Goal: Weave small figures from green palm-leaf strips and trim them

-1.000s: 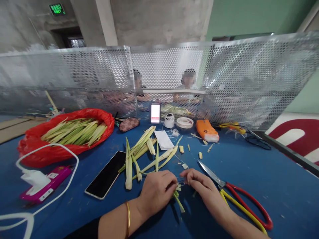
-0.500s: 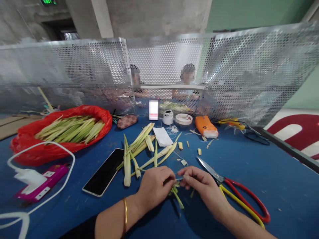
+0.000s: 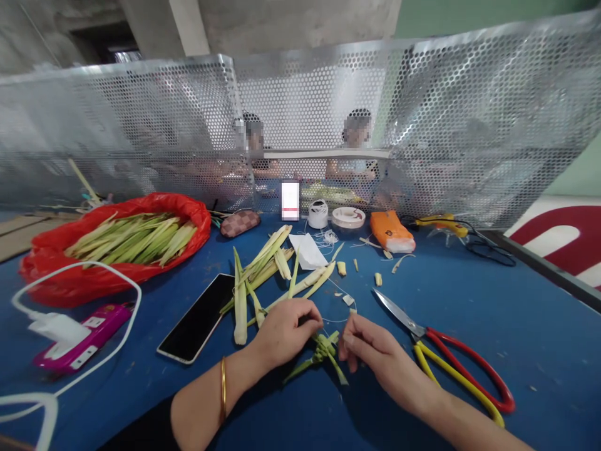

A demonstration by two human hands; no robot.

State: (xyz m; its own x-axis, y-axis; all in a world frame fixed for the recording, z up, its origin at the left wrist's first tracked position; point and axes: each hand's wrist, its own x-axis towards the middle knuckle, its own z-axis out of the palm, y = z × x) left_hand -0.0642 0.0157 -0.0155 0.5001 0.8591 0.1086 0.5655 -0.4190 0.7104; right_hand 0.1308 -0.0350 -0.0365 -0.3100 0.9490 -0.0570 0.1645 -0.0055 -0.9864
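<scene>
A small green knot of woven leaf strips (image 3: 323, 348), its ends sticking out, is just below the fingertips of my left hand (image 3: 288, 329). That hand is closed in a pinch, with a thin white thread (image 3: 335, 321) at its fingertips. Right of the knot, my right hand (image 3: 370, 344) has its fingers pressed together; whatever they hold is hidden. Past both hands lie loose pale-green leaf strips (image 3: 240, 307) and a white paper (image 3: 307, 252). Scissors (image 3: 413, 327) with one red and one yellow handle lie open-bladed beside my right hand.
A red plastic bag (image 3: 188, 235) of leaf strips stands at left, near a purple power strip (image 3: 82, 338) with a white cable. A phone (image 3: 197, 319) lies nearby. Behind are a thread spool (image 3: 318, 215), tape roll (image 3: 348, 217), orange tissue pack (image 3: 391, 230) and perforated metal screen (image 3: 300, 94).
My hands have moved apart slightly, the right one away from the knot. More of the woven leaf knot shows between them. The whole view has shifted a little.
</scene>
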